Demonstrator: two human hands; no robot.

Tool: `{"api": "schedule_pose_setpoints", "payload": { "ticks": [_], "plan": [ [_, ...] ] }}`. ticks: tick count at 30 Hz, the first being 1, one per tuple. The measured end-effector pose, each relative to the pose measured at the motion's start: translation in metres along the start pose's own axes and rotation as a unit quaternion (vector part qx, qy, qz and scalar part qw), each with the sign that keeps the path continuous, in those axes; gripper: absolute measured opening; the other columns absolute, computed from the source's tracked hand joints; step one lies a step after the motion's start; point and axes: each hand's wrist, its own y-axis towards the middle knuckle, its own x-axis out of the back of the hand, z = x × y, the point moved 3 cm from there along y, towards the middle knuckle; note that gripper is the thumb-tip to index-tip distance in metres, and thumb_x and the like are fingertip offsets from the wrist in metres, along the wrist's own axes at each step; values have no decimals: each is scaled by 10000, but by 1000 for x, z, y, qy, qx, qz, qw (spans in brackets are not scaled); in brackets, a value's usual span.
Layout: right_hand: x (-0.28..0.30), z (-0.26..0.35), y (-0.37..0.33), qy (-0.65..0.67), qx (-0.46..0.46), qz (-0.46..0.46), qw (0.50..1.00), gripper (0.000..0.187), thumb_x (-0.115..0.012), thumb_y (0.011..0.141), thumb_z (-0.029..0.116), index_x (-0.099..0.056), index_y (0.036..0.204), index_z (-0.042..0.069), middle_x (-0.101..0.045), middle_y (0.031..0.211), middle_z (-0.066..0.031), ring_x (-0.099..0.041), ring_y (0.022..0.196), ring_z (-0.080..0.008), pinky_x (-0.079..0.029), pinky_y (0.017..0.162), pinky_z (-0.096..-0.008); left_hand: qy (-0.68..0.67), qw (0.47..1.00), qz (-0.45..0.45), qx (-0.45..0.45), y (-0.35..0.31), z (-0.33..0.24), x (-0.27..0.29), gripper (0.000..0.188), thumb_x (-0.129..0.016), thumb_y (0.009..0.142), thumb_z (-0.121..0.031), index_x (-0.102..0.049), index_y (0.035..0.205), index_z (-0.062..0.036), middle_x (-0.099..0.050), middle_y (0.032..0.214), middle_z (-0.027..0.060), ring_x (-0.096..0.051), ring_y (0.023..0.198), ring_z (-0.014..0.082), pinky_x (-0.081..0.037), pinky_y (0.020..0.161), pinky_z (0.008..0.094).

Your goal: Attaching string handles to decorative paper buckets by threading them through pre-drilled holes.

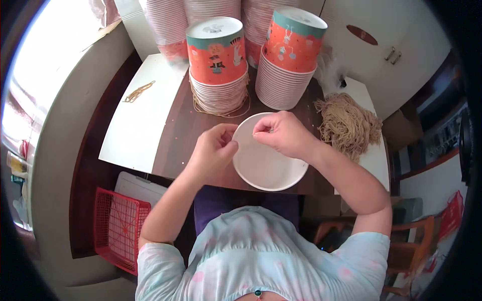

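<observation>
A white paper bucket (271, 160) stands at the table's near edge, its open mouth and pale inside facing up toward me. My left hand (213, 150) is at the left of its rim, fingers curled and thumb bent in; what they pinch is hidden. Over the far part of the mouth, my right hand (283, 133) holds thumb and forefinger pressed together, on something too small to make out. Beyond my hands stand two upside-down stacks of orange and green printed buckets, a left stack (216, 57) with cords looped round its lower rims and a right stack (293, 42).
A heap of tan cords (349, 123) lies on the right. A few loose cords (139, 92) rest on the white board (133, 120) at left. Wrapped bucket stacks (165, 25) line the back. A red basket (118, 226) is below left, a wooden chair (406, 246) below right.
</observation>
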Motion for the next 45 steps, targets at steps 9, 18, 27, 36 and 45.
{"api": "schedule_pose_setpoints", "payload": {
  "ticks": [9, 18, 27, 36, 45],
  "plan": [
    [-13, -5, 0, -128, 68, 2, 989, 125, -632, 791, 123, -671, 816, 8, -636, 750, -112, -625, 667, -218, -484, 613, -334, -154, 987, -3, 53, -17, 5, -5, 243, -478, 978, -110, -599, 1116, 49, -637, 812, 36, -587, 641, 68, -486, 572, 209],
    [-22, -5, 4, -154, 116, -7, 981, 119, -616, 766, 101, -680, 825, 19, -633, 790, -104, -621, 735, -254, -491, 663, -367, -75, 995, 8, 70, -15, 10, -3, 226, -494, 971, -98, -609, 1097, 51, -638, 781, 35, -582, 641, 70, -490, 579, 216],
    [-23, -4, 6, -172, 122, -31, 977, 97, -628, 762, 91, -681, 804, 22, -638, 791, -106, -626, 711, -262, -493, 646, -360, -60, 996, 7, 65, -14, 11, -4, 214, -535, 947, -82, -606, 1094, 57, -636, 777, 42, -578, 646, 65, -491, 587, 214],
    [-26, -5, 5, -133, 79, -4, 988, 95, -640, 770, 92, -673, 780, 3, -640, 759, -124, -631, 683, -256, -492, 630, -358, 146, 983, 4, -110, -13, -6, -5, 154, -613, 825, 24, -650, 974, 33, -643, 813, 143, -639, 711, 278, -517, 656, 329],
    [-14, -17, -11, -64, 26, 41, 997, 347, -673, 795, 163, -632, 1090, -13, -663, 859, -126, -647, 809, -195, -502, 714, -336, 241, 956, -52, -160, -24, -12, -18, 85, -658, 803, -42, -639, 857, 21, -647, 778, 112, -638, 652, 247, -510, 613, 318]
  ]
}}
